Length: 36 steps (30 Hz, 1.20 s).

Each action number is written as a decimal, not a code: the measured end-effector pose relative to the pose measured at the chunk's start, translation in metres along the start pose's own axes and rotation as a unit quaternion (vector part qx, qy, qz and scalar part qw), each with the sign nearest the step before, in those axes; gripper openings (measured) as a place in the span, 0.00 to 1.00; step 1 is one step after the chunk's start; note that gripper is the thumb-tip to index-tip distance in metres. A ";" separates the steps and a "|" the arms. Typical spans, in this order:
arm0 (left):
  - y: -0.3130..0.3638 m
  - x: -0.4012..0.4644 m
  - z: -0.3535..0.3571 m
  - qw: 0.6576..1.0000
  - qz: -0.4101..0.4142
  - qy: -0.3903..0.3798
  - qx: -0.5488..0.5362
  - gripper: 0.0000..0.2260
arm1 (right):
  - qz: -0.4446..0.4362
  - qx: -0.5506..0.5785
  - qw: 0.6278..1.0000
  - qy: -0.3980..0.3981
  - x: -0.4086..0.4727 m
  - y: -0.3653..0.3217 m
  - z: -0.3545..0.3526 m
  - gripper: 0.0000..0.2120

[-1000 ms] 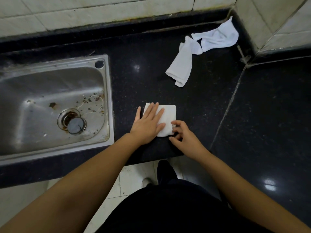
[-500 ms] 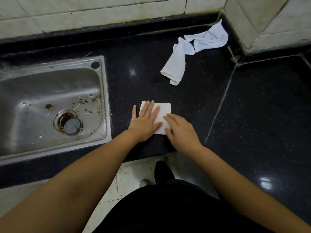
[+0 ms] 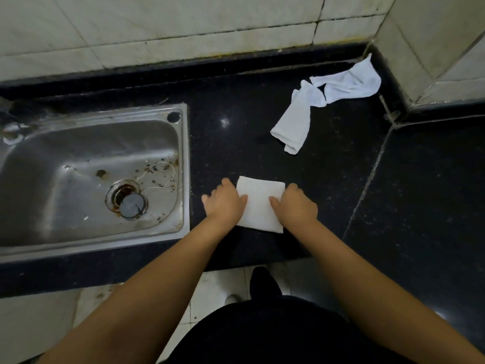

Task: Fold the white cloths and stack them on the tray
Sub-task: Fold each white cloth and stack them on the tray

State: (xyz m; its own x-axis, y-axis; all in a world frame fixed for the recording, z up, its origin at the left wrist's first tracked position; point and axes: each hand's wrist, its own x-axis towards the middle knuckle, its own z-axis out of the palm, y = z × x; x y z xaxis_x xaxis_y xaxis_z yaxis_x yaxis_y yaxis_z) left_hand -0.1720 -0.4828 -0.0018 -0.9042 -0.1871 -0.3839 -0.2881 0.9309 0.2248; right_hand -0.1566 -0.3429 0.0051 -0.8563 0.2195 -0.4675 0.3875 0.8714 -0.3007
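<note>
I have a small white cloth folded into a neat rectangle lying flat on the black polished stone counter, close to its front edge and a little to the right of the steel sink. My left hand holds the cloth's left edge: the fingers are curled down at that edge and the thumb lies across the top of the fabric, so I am pinching that side. My right hand does the same on the right edge, fingers bent over the side and the thumb resting on the upper face of the cloth. The middle of the folded cloth shows bare between my two thumbs.

Farther back and to the right, a second white cloth, crumpled and unfolded, sprawls on the counter, and touching its far end lies a third loose white cloth tucked into the corner where the pale tiled wall meets the side wall. Both are well apart from the folded one.

To my left sits the rectangular stainless-steel sink, sunk into the counter, its basin stained and flecked with debris, with a round drain near the middle. Below the counter edge I see pale floor tiles and my dark clothing.
</note>
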 end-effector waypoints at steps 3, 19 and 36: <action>0.010 0.004 0.001 0.999 -0.011 -0.029 0.027 0.15 | 0.015 -0.035 0.999 -0.011 0.008 -0.005 0.003 0.19; -0.014 -0.053 -0.028 0.886 0.133 -0.176 -0.407 0.14 | 0.113 0.551 0.826 0.042 -0.078 0.020 0.004 0.07; 0.006 -0.355 0.088 0.700 0.336 -0.593 -0.214 0.05 | 0.265 0.729 0.445 0.448 -0.467 0.154 0.138 0.08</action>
State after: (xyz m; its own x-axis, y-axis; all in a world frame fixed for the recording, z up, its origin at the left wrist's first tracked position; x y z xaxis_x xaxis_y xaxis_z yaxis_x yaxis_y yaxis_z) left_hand 0.1746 -0.3837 0.0570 -0.0553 0.8756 -0.4798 -0.2213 0.4578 0.8611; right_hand 0.3503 -0.3714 0.0627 -0.0519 0.8801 -0.4719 -0.1329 -0.4744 -0.8702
